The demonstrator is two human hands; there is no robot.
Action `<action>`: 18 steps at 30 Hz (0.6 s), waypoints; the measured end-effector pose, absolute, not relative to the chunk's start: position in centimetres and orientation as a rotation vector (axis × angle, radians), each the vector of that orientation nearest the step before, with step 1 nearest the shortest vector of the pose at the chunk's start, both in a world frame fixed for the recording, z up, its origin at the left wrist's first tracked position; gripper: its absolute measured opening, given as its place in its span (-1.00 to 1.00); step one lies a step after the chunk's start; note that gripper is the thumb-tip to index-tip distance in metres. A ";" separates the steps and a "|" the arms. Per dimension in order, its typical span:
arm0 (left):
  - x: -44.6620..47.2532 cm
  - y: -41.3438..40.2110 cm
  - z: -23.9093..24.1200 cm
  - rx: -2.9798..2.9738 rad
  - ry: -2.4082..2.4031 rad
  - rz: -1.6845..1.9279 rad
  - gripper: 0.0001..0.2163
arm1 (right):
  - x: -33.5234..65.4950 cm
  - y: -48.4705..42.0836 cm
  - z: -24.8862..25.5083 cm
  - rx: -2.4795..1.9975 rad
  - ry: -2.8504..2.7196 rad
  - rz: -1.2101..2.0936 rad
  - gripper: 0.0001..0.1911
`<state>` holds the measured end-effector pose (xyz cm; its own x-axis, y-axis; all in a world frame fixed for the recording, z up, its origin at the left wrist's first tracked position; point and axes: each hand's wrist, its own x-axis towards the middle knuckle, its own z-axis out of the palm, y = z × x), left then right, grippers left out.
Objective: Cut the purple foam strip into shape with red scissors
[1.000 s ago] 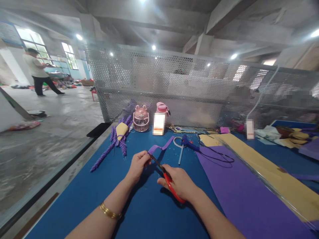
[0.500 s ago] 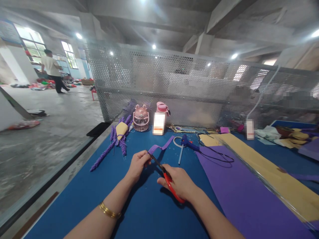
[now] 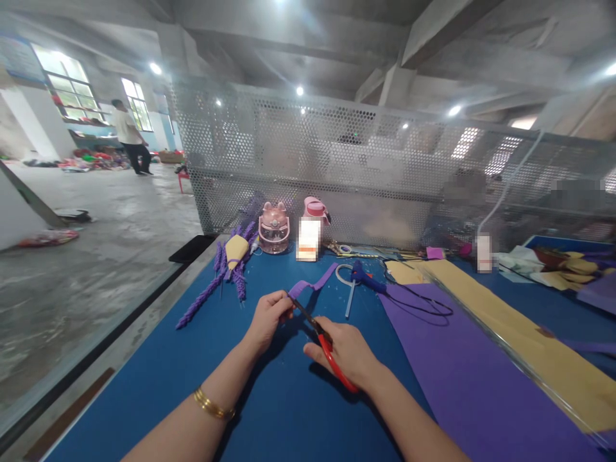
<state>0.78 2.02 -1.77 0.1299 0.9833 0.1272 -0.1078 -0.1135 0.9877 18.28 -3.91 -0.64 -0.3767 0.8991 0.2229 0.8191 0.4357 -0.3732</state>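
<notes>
My left hand (image 3: 269,319) pinches the near end of a narrow purple strip (image 3: 308,286), which curls away over the blue table (image 3: 269,410). Red-handled scissors (image 3: 332,362) are gripped in my right hand (image 3: 347,350); their dark blades point up and left, with the tips right at the strip beside my left fingers. Whether the blades have cut into it I cannot tell. Beyond the strip lies a blue hot glue gun (image 3: 368,278) with a glue stick (image 3: 350,300). To the left rests a bunch of purple braided flower stems (image 3: 205,301) with a yellow wrap (image 3: 237,251).
Purple sheet (image 3: 462,359) and yellow sheet (image 3: 510,314) cover the table's right side. A pink bear-eared bottle (image 3: 274,230) and another pink bottle (image 3: 315,208) stand before the perforated metal screen (image 3: 356,147). A black cable (image 3: 428,305) trails from the glue gun. A person (image 3: 129,136) is far left.
The person in the background has walked to the right. My hands, the strip and the scissors hold almost the same position, with only a slight shift of the view.
</notes>
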 end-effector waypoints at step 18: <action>0.8 1.9 -1.6 1.265 0.961 1.211 -0.83 | 18.0 -3.9 -1.2 -1.523 -2.306 0.169 -0.70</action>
